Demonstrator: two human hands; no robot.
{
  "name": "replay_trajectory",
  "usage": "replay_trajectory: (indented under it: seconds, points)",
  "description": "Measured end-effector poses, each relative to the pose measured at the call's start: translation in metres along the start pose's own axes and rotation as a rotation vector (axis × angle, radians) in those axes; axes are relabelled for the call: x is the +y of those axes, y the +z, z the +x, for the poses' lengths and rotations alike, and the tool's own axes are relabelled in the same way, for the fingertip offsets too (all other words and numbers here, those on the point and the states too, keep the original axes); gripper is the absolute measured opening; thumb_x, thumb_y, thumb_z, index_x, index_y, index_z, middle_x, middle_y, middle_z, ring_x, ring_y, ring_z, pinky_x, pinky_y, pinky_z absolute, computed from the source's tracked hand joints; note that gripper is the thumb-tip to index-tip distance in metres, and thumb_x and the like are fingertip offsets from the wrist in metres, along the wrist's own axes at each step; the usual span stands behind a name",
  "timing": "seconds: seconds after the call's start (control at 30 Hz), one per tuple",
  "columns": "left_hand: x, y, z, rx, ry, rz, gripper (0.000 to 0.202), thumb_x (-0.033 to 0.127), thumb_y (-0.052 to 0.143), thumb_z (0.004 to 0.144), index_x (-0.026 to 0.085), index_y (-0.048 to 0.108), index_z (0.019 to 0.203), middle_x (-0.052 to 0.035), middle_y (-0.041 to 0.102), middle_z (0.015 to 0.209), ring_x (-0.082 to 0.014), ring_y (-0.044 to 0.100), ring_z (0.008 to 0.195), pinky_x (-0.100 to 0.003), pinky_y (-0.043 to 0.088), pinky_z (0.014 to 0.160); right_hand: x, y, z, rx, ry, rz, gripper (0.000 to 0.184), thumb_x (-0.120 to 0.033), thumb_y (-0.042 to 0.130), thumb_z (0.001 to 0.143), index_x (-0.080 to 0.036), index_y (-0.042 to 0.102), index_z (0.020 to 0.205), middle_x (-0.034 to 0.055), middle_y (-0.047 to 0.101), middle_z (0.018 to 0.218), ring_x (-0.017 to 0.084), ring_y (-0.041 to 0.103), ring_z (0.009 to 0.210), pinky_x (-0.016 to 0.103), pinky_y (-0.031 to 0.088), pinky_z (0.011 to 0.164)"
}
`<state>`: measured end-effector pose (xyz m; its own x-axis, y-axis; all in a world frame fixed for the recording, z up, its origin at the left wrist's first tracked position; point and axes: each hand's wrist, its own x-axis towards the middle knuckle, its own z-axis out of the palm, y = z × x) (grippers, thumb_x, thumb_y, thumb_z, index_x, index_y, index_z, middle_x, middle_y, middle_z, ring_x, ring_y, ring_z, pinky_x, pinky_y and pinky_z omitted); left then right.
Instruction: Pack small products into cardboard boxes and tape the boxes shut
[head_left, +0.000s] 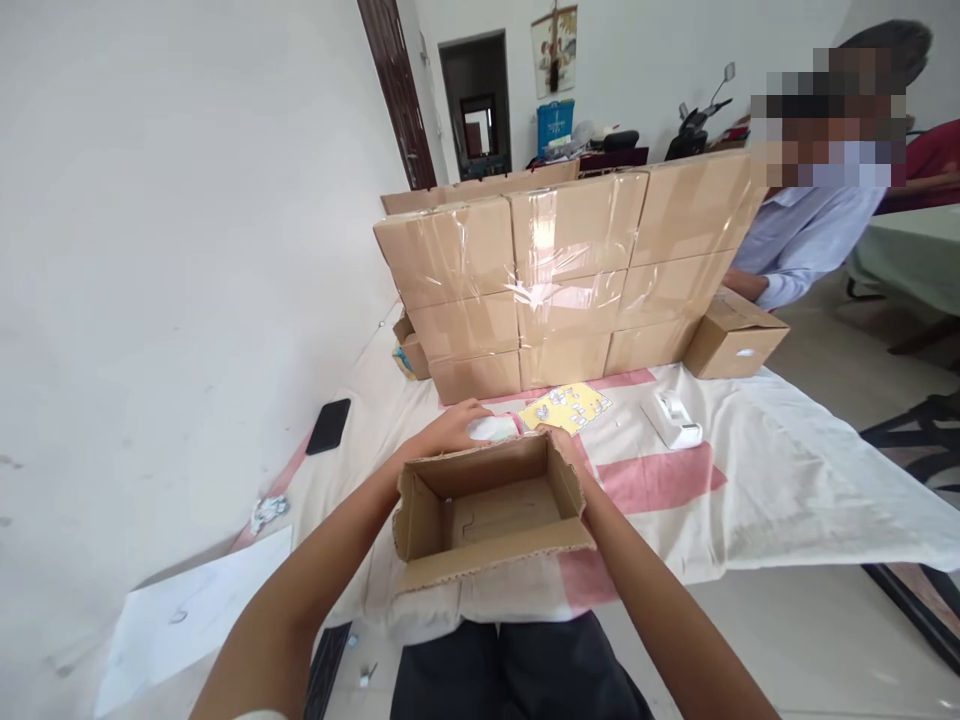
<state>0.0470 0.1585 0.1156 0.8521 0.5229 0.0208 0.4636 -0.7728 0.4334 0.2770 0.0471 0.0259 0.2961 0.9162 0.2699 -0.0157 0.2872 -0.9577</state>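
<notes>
My two hands are a little way apart, just past the far rim of an open brown cardboard box point(487, 568). The box sits between my arms at the near edge of the table, which has a cream and pink cloth point(765, 480) on it. I can see down into the box, and its top edges look rough.

My left hand point(448, 428) is near the box's far left corner, with its fingers against a small white thing with a pink edge point(495, 428). I can't tell if they grip it. My right hand point(559, 438) is at the far right corner. The box hides part of it, so I can't tell if it holds anything.

A yellow paper sheet with white pictures point(589, 402) lies flat just past my hands. Behind it stands a big wall of brown cardboard boxes with shiny clear tape point(465, 320). Over to the right is a white plastic tape holder point(681, 425), and a closed brown cardboard box point(739, 338) is behind it. A flat black phone point(328, 426) lies on the left. Past the wall, on the right, is a person in a light blue shirt point(810, 240).
</notes>
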Motion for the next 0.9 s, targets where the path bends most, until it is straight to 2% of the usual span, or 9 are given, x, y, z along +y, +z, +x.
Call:
replay_trajectory:
  seconds: [0.17, 0.27, 0.43, 0.53, 0.63, 0.7, 0.77, 0.83, 0.9]
  points:
    - [-0.009, 0.001, 0.003, 0.046, -0.072, 0.046, 0.064, 0.055, 0.074, 0.075, 0.017, 0.068, 0.127, -0.0148, 0.066, 0.126, -0.0332, 0.064, 0.117, -0.046, 0.051, 0.102, 0.006, -0.002, 0.002, -0.039, 0.018, -0.104, 0.025, -0.042, 0.062, 0.079, -0.022, 0.055, 0.064, 0.0012, 0.059, 0.068, 0.019, 0.054, 0.069, 0.032, 0.043, 0.069]
    - [-0.006, -0.014, -0.004, 0.105, -0.073, 0.084, 0.06, 0.051, 0.077, 0.07, 0.017, 0.071, 0.118, -0.0128, 0.068, 0.117, -0.0305, 0.066, 0.106, -0.043, 0.053, 0.096, 0.008, -0.004, 0.004, -0.047, 0.015, -0.13, 0.025, -0.043, 0.058, 0.079, -0.023, 0.054, 0.065, 0.0015, 0.059, 0.069, 0.02, 0.055, 0.071, 0.032, 0.044, 0.071]
    - [0.015, -0.076, -0.035, 0.285, -0.059, 0.148, 0.053, 0.047, 0.076, 0.069, 0.017, 0.069, 0.112, -0.0104, 0.067, 0.111, -0.0288, 0.064, 0.105, -0.043, 0.053, 0.094, 0.008, -0.002, 0.004, -0.061, 0.016, -0.147, 0.023, -0.041, 0.057, 0.078, -0.023, 0.053, 0.064, 0.0014, 0.059, 0.068, 0.02, 0.055, 0.071, 0.032, 0.043, 0.071]
    - [0.044, -0.118, -0.06, 0.454, -0.004, 0.173, 0.048, 0.045, 0.077, 0.071, 0.02, 0.068, 0.111, -0.0077, 0.067, 0.113, -0.0257, 0.065, 0.102, -0.042, 0.053, 0.091, 0.006, -0.002, 0.003, -0.067, 0.021, -0.146, 0.024, -0.043, 0.057, 0.078, -0.023, 0.052, 0.064, 0.0011, 0.057, 0.067, 0.02, 0.054, 0.071, 0.032, 0.042, 0.07]
    - [0.081, -0.147, -0.082, 0.56, 0.071, 0.145, 0.04, 0.039, 0.077, 0.076, 0.026, 0.069, 0.112, -0.005, 0.067, 0.113, -0.0242, 0.065, 0.099, -0.041, 0.054, 0.082, 0.001, -0.002, 0.0, -0.089, 0.029, -0.144, 0.03, -0.047, 0.057, 0.08, -0.023, 0.051, 0.064, 0.0004, 0.055, 0.065, 0.019, 0.051, 0.068, 0.031, 0.04, 0.067]
    - [0.105, -0.155, -0.094, 0.532, 0.101, 0.011, 0.038, 0.039, 0.075, 0.079, 0.028, 0.068, 0.114, -0.0048, 0.066, 0.115, -0.0248, 0.065, 0.102, -0.041, 0.055, 0.081, -0.002, -0.001, -0.003, -0.103, 0.031, -0.145, 0.032, -0.048, 0.059, 0.08, -0.023, 0.051, 0.063, -0.0002, 0.053, 0.064, 0.018, 0.049, 0.066, 0.03, 0.038, 0.064]
    - [0.125, -0.153, -0.102, 0.439, 0.088, -0.141, 0.039, 0.042, 0.074, 0.079, 0.027, 0.067, 0.114, -0.0056, 0.066, 0.117, -0.0262, 0.064, 0.106, -0.042, 0.056, 0.085, -0.005, 0.0, -0.006, -0.114, 0.029, -0.146, 0.032, -0.047, 0.062, 0.078, -0.022, 0.051, 0.062, -0.0008, 0.052, 0.064, 0.016, 0.046, 0.065, 0.03, 0.036, 0.063]
    - [0.14, -0.142, -0.106, 0.315, 0.038, -0.254, 0.039, 0.045, 0.072, 0.079, 0.025, 0.068, 0.112, -0.0062, 0.068, 0.115, -0.0265, 0.065, 0.104, -0.041, 0.057, 0.085, -0.008, 0.001, -0.008, -0.119, 0.024, -0.145, 0.034, -0.048, 0.064, 0.078, -0.022, 0.049, 0.061, -0.0016, 0.049, 0.063, 0.015, 0.043, 0.063, 0.029, 0.035, 0.062]
    - [0.153, -0.127, -0.109, 0.213, -0.006, -0.273, 0.037, 0.043, 0.071, 0.077, 0.024, 0.07, 0.109, -0.0054, 0.07, 0.109, -0.0242, 0.067, 0.096, -0.037, 0.056, 0.078, -0.009, 0.002, -0.009, -0.117, 0.019, -0.143, 0.038, -0.051, 0.064, 0.079, -0.022, 0.046, 0.06, -0.0023, 0.047, 0.061, 0.015, 0.042, 0.062, 0.029, 0.034, 0.061]
